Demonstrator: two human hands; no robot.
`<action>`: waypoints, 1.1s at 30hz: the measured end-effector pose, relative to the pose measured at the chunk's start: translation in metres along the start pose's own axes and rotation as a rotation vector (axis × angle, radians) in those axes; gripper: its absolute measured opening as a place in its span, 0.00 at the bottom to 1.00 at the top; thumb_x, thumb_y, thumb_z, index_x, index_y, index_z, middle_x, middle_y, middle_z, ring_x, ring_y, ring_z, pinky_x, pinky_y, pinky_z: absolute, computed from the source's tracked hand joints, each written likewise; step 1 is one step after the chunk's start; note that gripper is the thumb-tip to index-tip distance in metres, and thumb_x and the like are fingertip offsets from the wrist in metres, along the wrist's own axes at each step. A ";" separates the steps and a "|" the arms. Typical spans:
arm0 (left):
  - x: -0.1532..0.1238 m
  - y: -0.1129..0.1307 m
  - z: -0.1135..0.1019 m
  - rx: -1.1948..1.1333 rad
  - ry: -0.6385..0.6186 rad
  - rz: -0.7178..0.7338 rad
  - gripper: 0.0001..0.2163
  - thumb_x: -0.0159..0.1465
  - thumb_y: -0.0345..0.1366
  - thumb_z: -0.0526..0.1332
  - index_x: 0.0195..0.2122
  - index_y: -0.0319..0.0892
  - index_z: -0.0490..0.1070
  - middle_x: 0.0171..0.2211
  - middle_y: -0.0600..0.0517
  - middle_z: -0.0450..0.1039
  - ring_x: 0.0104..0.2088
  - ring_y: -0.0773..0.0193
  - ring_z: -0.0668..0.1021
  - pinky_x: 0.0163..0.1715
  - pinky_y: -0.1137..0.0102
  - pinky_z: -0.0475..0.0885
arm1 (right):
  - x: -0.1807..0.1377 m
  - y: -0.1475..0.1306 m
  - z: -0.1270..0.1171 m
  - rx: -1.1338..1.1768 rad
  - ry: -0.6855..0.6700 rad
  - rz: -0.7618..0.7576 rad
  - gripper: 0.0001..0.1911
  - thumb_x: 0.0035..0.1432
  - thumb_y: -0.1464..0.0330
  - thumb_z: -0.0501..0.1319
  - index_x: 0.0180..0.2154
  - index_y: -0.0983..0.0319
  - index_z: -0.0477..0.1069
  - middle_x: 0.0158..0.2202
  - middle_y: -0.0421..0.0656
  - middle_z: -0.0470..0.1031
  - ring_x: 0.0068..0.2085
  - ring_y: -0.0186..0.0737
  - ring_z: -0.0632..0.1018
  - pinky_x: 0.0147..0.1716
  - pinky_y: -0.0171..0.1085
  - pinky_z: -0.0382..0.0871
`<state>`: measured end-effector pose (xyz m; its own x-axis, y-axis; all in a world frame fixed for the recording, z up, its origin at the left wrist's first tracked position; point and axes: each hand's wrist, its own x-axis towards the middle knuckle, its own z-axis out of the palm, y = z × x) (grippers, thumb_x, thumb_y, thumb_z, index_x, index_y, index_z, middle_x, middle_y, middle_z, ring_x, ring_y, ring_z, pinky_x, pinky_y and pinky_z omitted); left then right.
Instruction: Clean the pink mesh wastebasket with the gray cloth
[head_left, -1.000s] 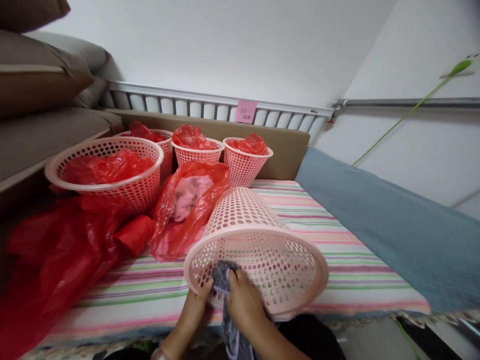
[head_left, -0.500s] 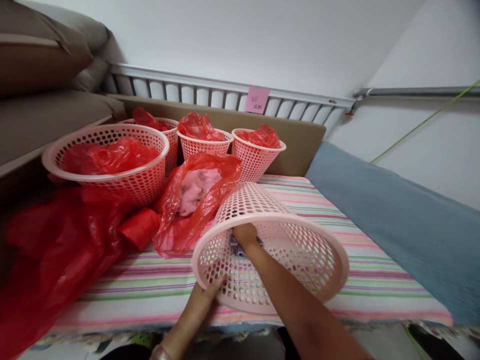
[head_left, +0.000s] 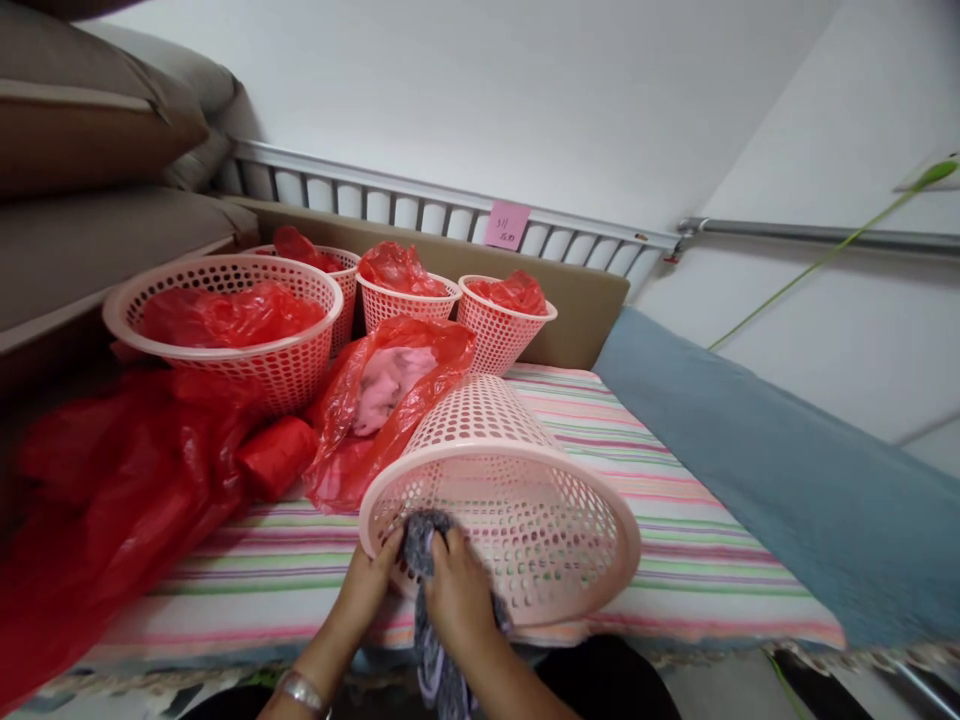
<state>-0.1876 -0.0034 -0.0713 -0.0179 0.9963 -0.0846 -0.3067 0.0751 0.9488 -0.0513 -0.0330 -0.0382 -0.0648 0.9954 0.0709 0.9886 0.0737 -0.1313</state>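
A pale pink perforated plastic basket (head_left: pixel 480 440) lies on its side on a striped cloth, its round mouth facing me. My left hand (head_left: pixel 375 575) grips the left side of the basket's rim, thumb over the edge and the other fingers mostly hidden. At the mouth, my right hand (head_left: pixel 459 585) is closed on a dark grey cloth (head_left: pixel 427 530), bunched at the rim, with part hanging down in front of the bed edge. Just behind the basket's left side lies an opened red plastic bag (head_left: pixel 442 355) with a pink fluffy cloth (head_left: pixel 390 385) inside.
Several upright pink baskets (head_left: pixel 225 350) lined with red bags stand at the back left. Loose red plastic (head_left: pixel 112 480) and a red roll (head_left: pixel 277 455) lie on the left. Behind are a headboard (head_left: pixel 577 310) and radiator (head_left: pixel 405 210); stacked cushions (head_left: pixel 97 140) rise at the left.
My right hand has come from inside the basket toward me, bringing the grey cloth out to the rim. The left hand stays at the rim. The view has shifted slightly.
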 end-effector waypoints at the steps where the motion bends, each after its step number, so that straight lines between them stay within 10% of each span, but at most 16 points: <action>1: -0.001 -0.002 0.000 -0.009 0.009 0.006 0.27 0.53 0.47 0.65 0.51 0.37 0.71 0.54 0.41 0.71 0.58 0.49 0.68 0.60 0.56 0.58 | -0.009 -0.002 0.000 -0.005 -0.013 -0.008 0.23 0.48 0.74 0.57 0.48 0.58 0.67 0.47 0.49 0.68 0.45 0.46 0.73 0.43 0.40 0.66; 19: -0.010 0.017 0.006 -0.008 -0.128 -0.131 0.28 0.55 0.46 0.63 0.55 0.39 0.66 0.56 0.42 0.69 0.58 0.47 0.68 0.58 0.52 0.61 | 0.165 0.036 -0.002 -0.044 0.024 0.112 0.20 0.62 0.71 0.46 0.51 0.63 0.69 0.50 0.53 0.71 0.52 0.49 0.71 0.49 0.40 0.62; 27: 0.004 0.035 -0.011 0.118 0.049 -0.010 0.25 0.53 0.46 0.64 0.49 0.37 0.73 0.53 0.41 0.72 0.56 0.45 0.70 0.59 0.53 0.60 | 0.153 0.033 -0.010 -0.073 0.010 0.087 0.23 0.57 0.76 0.48 0.54 0.60 0.65 0.50 0.52 0.71 0.47 0.47 0.74 0.42 0.39 0.66; 33: 0.003 0.022 -0.009 0.028 0.067 -0.014 0.26 0.51 0.48 0.66 0.48 0.37 0.74 0.51 0.41 0.74 0.56 0.44 0.70 0.59 0.51 0.58 | 0.053 -0.001 -0.009 -0.084 -0.006 0.000 0.20 0.55 0.75 0.51 0.50 0.61 0.67 0.45 0.51 0.70 0.43 0.47 0.74 0.40 0.40 0.67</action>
<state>-0.2025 0.0010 -0.0538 -0.0774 0.9901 -0.1174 -0.2804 0.0914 0.9555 -0.0550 0.0193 -0.0259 -0.0649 0.9958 0.0651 0.9965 0.0681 -0.0479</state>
